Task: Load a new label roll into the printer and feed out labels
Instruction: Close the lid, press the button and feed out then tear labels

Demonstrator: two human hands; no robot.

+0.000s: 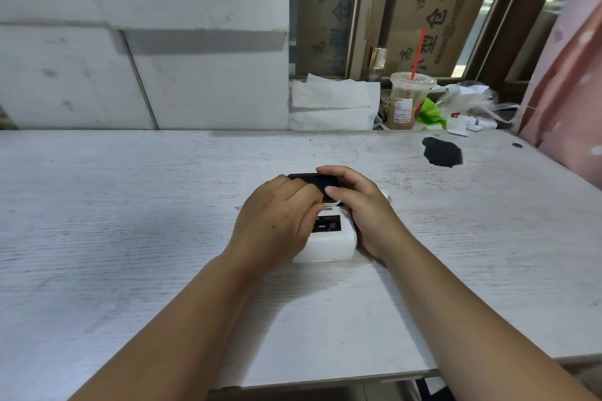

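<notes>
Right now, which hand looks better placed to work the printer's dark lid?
Probably the right hand: its fingers already curl over the dark lid, while the left hand steadies the printer.

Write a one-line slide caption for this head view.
Both hands, left and right, work a small white label printer on the table.

Hands [322, 202] perhaps hide printer [329, 242] slot.

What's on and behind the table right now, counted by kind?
Printer: 1
Hands on it: 2, left hand, right hand
Drink cup with straw: 1
Folded white paper: 1
Plastic bag: 1
Dark stain on the table: 1
Total: 7
</notes>
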